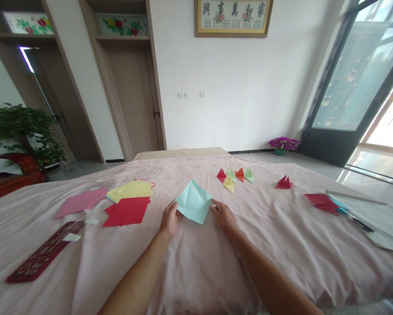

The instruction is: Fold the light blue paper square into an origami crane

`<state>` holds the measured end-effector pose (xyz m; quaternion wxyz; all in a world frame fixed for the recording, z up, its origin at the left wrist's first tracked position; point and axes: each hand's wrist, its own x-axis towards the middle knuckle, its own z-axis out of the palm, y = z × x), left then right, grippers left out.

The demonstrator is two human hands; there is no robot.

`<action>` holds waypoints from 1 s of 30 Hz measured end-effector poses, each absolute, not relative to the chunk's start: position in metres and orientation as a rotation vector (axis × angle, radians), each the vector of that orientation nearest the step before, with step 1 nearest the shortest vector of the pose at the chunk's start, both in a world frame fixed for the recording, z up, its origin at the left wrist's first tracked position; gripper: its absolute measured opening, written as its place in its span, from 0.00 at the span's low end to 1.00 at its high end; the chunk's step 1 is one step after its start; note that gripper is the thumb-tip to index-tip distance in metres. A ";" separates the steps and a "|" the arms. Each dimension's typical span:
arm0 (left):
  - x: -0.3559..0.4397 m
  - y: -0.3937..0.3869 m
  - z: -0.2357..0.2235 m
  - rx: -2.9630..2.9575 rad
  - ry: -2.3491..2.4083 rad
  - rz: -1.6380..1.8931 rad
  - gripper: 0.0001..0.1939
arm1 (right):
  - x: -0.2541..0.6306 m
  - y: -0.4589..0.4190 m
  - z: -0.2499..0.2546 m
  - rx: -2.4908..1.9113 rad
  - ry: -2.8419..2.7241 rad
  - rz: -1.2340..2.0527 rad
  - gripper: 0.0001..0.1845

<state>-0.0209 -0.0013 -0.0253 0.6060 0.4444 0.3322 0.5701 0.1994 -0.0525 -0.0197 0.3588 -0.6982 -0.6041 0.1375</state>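
So the pale blue paper (194, 202), dead centre on the pink cloth (282, 245), looks only creased so far, left hand (170, 218) and right hand (225, 216) each pinching a side corner, with five done-looking folded bits (229, 185) at one o'clock, a red one (284, 183) at two, and unfolded sheets (127, 212) around nine.

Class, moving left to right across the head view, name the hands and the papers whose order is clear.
Pink paper → red square sheet → left hand → pale blue sheet → right hand → lone red folded piece.
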 end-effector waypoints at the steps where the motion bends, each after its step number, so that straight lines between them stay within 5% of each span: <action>1: -0.021 -0.001 -0.024 0.995 0.726 1.313 0.21 | 0.200 -0.051 -0.020 -1.788 -1.522 0.381 0.26; 7: -0.022 -0.004 -0.022 0.877 0.581 1.292 0.17 | 0.204 -0.052 -0.023 -1.675 -1.317 0.510 0.39; 14: -0.024 -0.003 -0.024 0.856 0.556 1.248 0.18 | 0.207 -0.049 -0.031 -1.419 -1.302 0.771 0.18; 26: -0.025 -0.014 -0.014 1.127 0.638 1.211 0.22 | 0.215 -0.055 -0.018 -1.235 -1.314 0.850 0.14; 30: -0.024 -0.013 -0.010 1.264 0.758 1.287 0.16 | 0.218 -0.050 -0.001 -1.227 -1.301 0.693 0.14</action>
